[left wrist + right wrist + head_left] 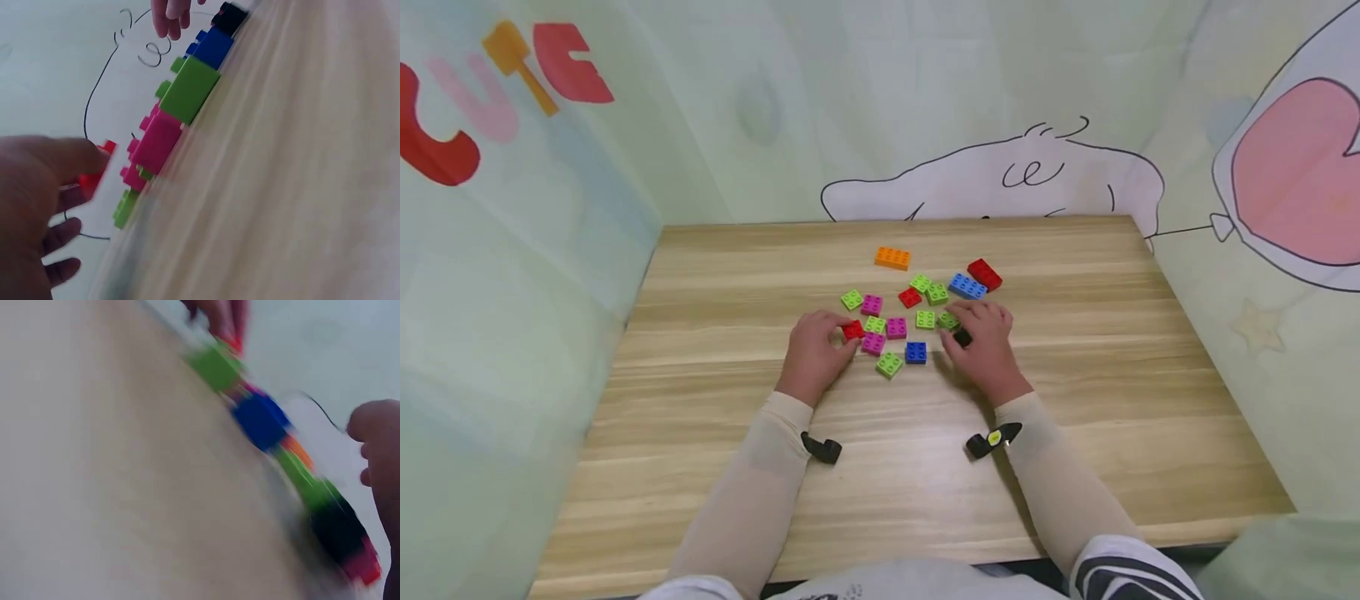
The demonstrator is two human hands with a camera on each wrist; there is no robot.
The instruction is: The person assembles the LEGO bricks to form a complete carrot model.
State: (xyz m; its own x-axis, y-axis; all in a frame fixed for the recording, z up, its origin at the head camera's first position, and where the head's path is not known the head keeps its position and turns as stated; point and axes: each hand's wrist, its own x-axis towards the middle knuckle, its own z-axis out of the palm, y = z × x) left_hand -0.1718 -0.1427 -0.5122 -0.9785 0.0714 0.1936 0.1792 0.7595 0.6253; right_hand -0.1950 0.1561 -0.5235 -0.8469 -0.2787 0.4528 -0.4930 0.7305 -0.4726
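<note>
Between thumb and fingers, my left hand (815, 357) pinches a small red toy brick (853, 330); the left wrist view has this brick held up beside a row of bricks. Nearest to it are a magenta brick (873, 343) and a lime green brick (875, 325). My right hand (987, 346) is over the right side of the group, its thumb and fingers spread around a black brick (962, 337). A green brick (948, 321) lies by its fingertips. In the blurred right wrist view, the thumb (369, 422) stands apart from the black brick.
Several loose bricks lie on the wooden table (700, 417): a blue one (916, 352) and a green one (890, 364) in front, an orange one (892, 258) at the back, a long blue (967, 286) and a dark red one (985, 274) at back right. Printed cloth (737, 108) hangs behind.
</note>
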